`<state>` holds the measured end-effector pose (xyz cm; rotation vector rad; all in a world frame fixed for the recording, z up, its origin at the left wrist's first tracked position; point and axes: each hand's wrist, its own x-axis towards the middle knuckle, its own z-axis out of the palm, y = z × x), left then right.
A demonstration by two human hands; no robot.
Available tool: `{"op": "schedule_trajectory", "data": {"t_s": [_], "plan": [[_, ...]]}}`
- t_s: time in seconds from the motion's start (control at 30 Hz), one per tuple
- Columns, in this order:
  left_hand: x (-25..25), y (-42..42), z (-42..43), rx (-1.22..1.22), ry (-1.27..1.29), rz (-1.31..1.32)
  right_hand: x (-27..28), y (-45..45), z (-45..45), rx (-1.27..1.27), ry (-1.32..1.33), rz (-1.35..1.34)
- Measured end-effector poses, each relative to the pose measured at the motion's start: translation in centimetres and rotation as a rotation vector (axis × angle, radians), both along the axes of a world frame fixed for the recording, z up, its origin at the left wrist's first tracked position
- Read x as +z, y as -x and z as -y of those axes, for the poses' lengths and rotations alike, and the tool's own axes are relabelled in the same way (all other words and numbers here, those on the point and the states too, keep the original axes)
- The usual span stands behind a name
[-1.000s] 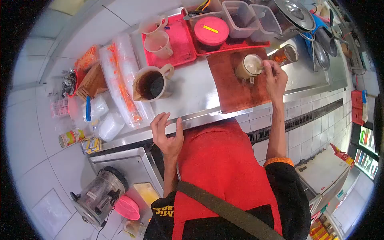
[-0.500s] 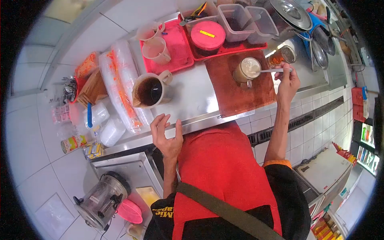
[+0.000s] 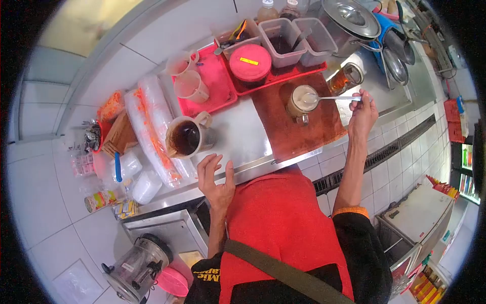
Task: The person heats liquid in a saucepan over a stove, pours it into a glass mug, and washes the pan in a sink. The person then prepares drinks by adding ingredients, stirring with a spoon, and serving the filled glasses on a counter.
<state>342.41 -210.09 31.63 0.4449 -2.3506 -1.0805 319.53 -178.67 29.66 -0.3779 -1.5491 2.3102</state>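
My right hand (image 3: pixel 362 117) is closed around the handle of a metal spoon (image 3: pixel 334 98). The spoon's bowl shows over the rim of a glass mug (image 3: pixel 302 101) filled with a light brown, foamy drink; whether it touches the drink I cannot tell. Under the mug lies a brown cloth (image 3: pixel 324 129). My left hand (image 3: pixel 216 181) hangs open by the counter's front edge, fingers apart and holding nothing. The nearest thing to it is a pitcher (image 3: pixel 188 137) with dark liquid inside. A glass with orange-red contents (image 3: pixel 346 78) leans on its side behind the spoon.
Red trays (image 3: pixel 210 76) along the back bear plastic jugs (image 3: pixel 191 87), a pink-lidded tub (image 3: pixel 250 63) and clear containers (image 3: pixel 283 45). Wrapped plastic cups (image 3: pixel 152 129) lie at left. A large lidded pot (image 3: pixel 349 23) stands at back right. Below left is a dispenser (image 3: pixel 136 268).
The spoon's bowl, hidden in the drink before, now shows at the mug's rim. My right hand has turned slightly. The whole view has shifted a little; my left hand stays open.
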Motion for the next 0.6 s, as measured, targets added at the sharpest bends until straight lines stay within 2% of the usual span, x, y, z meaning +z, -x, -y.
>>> {"op": "schedule_trajectory", "data": {"t_s": [0.13, 0.23, 0.3, 0.33, 0.37, 0.43, 0.47, 0.53, 0.6], "plan": [[0.7, 1.3, -0.8, -0.044, -0.038, -0.027, 0.3, 0.4, -0.1, -0.012, 0.011, -0.021], [1.0, 2.4, -1.7, -0.081, -0.156, -0.018, 1.1, 0.3, 0.1, 0.017, 0.006, -0.023], [0.9, 3.3, -2.2, -0.134, -0.799, 0.040, 2.4, 0.3, 0.3, 0.025, 0.048, -0.005], [1.2, 3.9, -2.3, -0.205, -0.952, 0.112, 3.3, 0.1, 0.6, 0.034, 0.047, -0.025], [1.7, 4.6, -2.5, -0.200, -0.952, 0.098, 4.2, 0.0, 0.7, 0.045, 0.047, -0.034], [3.0, 6.2, -3.2, -0.335, -1.547, 0.090, 6.6, -0.3, 1.0, 0.160, 0.111, -0.131], [4.0, 7.0, -3.6, -0.336, -1.546, 0.079, 8.3, -0.6, 1.4, 0.190, 0.109, -0.134], [6.5, 8.3, -4.9, -0.425, -1.885, 0.086, 12.3, -1.4, 2.7, 0.236, 0.122, -0.130], [9.1, 9.1, -6.3, -0.485, -1.976, 0.092, 15.3, -1.8, 3.8, 0.361, 0.228, -0.184]]}}
